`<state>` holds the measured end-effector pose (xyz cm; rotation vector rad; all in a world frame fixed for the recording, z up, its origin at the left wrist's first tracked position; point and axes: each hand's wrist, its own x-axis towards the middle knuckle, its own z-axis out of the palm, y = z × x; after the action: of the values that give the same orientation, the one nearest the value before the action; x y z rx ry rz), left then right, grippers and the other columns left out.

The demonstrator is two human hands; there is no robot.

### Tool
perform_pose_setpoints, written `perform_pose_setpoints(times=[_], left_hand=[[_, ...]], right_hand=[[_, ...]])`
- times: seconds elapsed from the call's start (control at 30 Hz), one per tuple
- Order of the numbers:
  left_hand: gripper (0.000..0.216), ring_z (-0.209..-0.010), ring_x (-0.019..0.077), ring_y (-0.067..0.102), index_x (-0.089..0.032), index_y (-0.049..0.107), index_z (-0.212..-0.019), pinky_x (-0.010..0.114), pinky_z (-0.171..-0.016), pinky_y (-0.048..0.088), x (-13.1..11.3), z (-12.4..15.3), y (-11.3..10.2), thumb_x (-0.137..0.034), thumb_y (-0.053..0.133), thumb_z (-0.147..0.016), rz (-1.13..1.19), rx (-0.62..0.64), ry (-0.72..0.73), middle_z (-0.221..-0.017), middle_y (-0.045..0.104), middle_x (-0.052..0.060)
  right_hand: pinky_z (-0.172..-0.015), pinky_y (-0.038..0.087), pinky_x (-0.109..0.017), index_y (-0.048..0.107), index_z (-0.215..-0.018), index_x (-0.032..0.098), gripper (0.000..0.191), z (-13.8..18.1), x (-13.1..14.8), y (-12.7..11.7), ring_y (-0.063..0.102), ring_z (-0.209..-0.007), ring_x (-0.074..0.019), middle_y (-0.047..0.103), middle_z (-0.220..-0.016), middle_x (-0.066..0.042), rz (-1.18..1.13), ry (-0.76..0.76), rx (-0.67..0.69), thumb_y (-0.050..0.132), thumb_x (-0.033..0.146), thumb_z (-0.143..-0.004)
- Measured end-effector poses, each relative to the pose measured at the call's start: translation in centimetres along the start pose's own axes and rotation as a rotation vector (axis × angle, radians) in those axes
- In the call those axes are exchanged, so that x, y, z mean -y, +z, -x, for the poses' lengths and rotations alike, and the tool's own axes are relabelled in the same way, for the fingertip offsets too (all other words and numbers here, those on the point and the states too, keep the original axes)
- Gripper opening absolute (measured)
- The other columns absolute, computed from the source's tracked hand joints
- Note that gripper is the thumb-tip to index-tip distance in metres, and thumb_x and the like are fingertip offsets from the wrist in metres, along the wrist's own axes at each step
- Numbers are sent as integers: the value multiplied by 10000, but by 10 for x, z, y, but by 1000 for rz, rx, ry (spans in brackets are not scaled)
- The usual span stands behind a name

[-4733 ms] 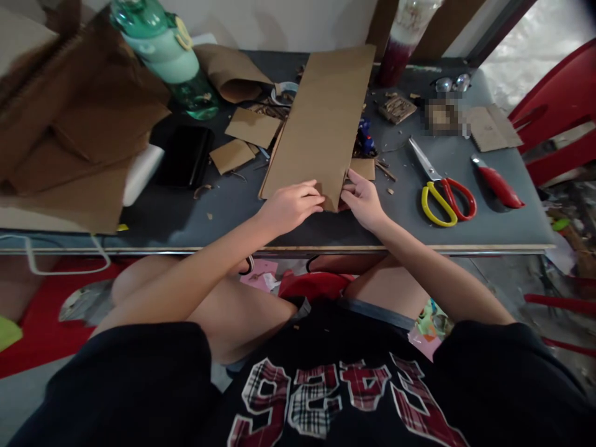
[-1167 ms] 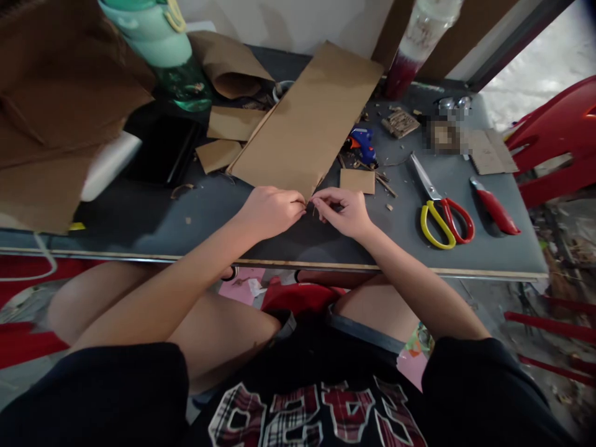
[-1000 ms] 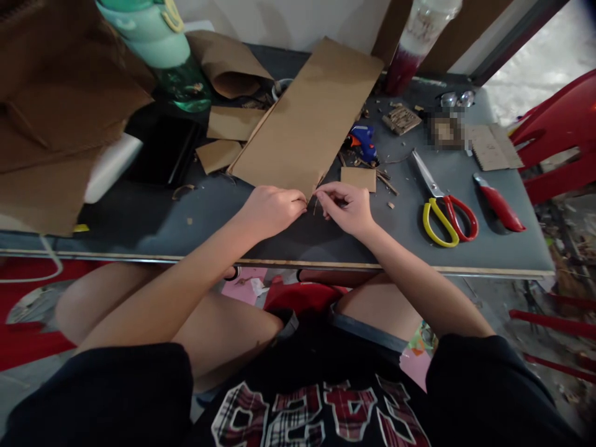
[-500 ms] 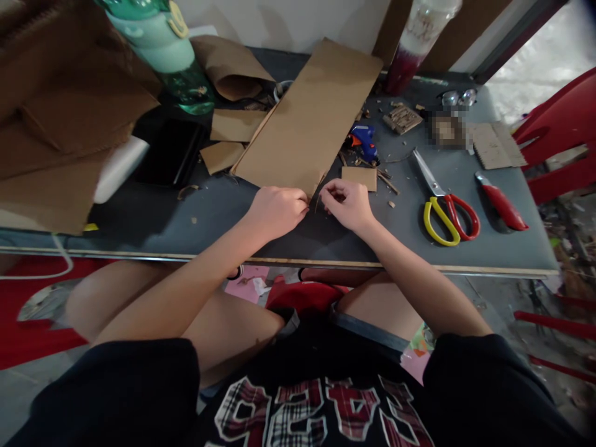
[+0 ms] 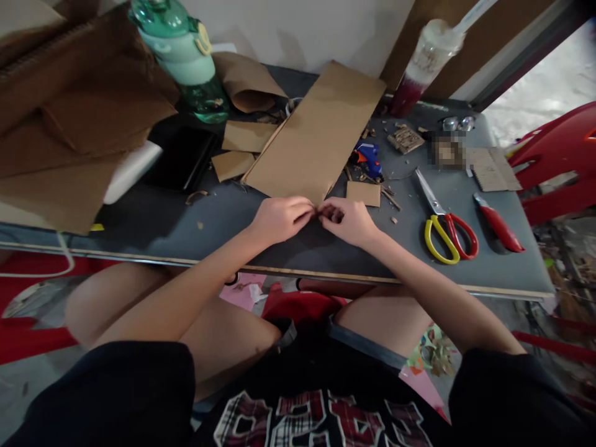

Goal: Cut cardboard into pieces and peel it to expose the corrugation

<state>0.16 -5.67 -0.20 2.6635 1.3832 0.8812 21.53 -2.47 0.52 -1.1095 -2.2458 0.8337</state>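
My left hand (image 5: 280, 218) and my right hand (image 5: 348, 221) meet fingertip to fingertip on the grey table (image 5: 153, 217), just in front of the near corner of a long brown cardboard sheet (image 5: 319, 135). Both hands have their fingers curled into a pinch. Between the fingertips sits something small and thin that I cannot make out. A small cardboard rectangle (image 5: 364, 193) lies just right of my right hand.
Yellow-and-red scissors (image 5: 442, 220) and a red-handled cutter (image 5: 498, 214) lie to the right. A blue glue gun (image 5: 369, 158) sits behind the small rectangle. A green bottle (image 5: 186, 53), a black tablet (image 5: 181, 158) and stacked cardboard (image 5: 69, 130) fill the left. Red chair (image 5: 559, 161) at right.
The hands let go of the cardboard sheet's near corner and came together in a pinch in front of it. In the last second they closed the small gap between their fingertips.
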Motion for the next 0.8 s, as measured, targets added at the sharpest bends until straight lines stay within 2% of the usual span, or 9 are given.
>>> perform_pose_setpoints(times=[0.13, 0.23, 0.33, 0.43, 0.53, 0.6, 0.67, 0.73, 0.8], left_hand=[[285, -1162, 249, 691, -172, 683, -1215, 361, -966, 561, 31, 0, -14, -254, 513, -1001, 19, -221, -399, -1240, 730, 127], [410, -1301, 338, 597, -138, 591, -1352, 463, -1017, 541, 67, 6, -22, -277, 554, -968, -82, -235, -588, -1382, 623, 214], [450, -1185, 348, 661, -134, 601, -1334, 486, -1003, 536, 99, 16, -23, -336, 615, -932, -170, -231, -639, -1284, 679, 212], [391, -898, 297, 726, -173, 677, -1193, 430, -813, 575, 118, 23, -26, -408, 669, -880, -162, -180, -643, -1056, 764, 149], [298, -776, 277, 709, -201, 719, -1023, 404, -699, 548, 125, 24, -33, -449, 650, -873, -207, -57, -710, -914, 769, 137], [273, -690, 276, 679, -205, 721, -896, 398, -627, 513, 123, 22, -38, -465, 654, -851, -258, 21, -765, -812, 753, 138], [287, -553, 241, 605, -210, 685, -737, 360, -531, 450, 116, 19, -43, -487, 677, -812, -211, 110, -763, -658, 700, 103], [342, -453, 185, 514, -218, 608, -619, 314, -471, 387, 105, 15, -48, -494, 673, -811, -2, 195, -722, -519, 604, 48], [393, -404, 140, 446, -221, 510, -571, 283, -440, 349, 86, 9, -55, -467, 644, -847, 335, 246, -725, -448, 498, 8]], right_hand=[[-589, 370, -256, 764, -1005, 212, 208, -4, 8, -5, 630, -734, -141, 753, -901, -30, 328, -166, 20, 661, 305, -849], [-588, 368, -278, 766, -1037, 202, 234, -8, 11, -1, 675, -896, -194, 765, -1012, -71, 494, -266, -8, 633, 327, -892], [-643, 420, -295, 767, -1016, 191, 242, -11, 12, 5, 677, -959, -206, 757, -1116, -95, 544, -326, -5, 553, 289, -960], [-684, 456, -303, 766, -990, 188, 287, -9, 13, 7, 684, -936, -199, 765, -1072, -89, 527, -346, -2, 491, 270, -997], [-711, 484, -307, 752, -1059, 172, 260, -4, 18, 8, 693, -961, -214, 760, -1108, -100, 507, -350, -37, 554, 313, -966], [-728, 501, -313, 738, -1087, 165, 279, -2, 23, 10, 691, -974, -228, 755, -1124, -109, 484, -334, -38, 619, 364, -932], [-772, 520, -326, 727, -1087, 167, 302, 0, 26, 15, 683, -996, -240, 753, -1129, -112, 461, -304, -16, 675, 390, -889], [-820, 532, -344, 722, -1053, 168, 240, 3, 29, 20, 678, -1009, -250, 756, -1124, -114, 462, -249, -12, 675, 305, -862], [-856, 542, -361, 719, -1028, 165, 221, 9, 30, 20, 683, -1017, -256, 757, -1130, -118, 465, -191, -59, 630, 188, -827]])
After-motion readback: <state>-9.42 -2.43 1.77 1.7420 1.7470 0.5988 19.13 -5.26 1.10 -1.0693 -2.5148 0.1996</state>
